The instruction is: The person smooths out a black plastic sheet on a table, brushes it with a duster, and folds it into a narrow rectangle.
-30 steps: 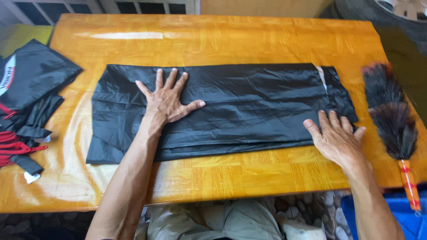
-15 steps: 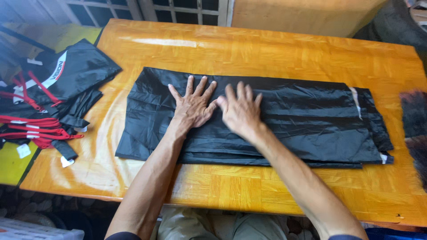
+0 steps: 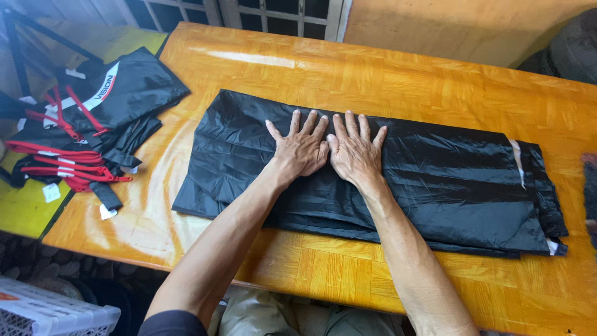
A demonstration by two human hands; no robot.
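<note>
On black fabric: left hand, right hand side by side, grip released, fingers flat.

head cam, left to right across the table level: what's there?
white basket → pile of black bags with red straps → left hand → right hand, both flat on the black sheet → dark object at right edge
</note>
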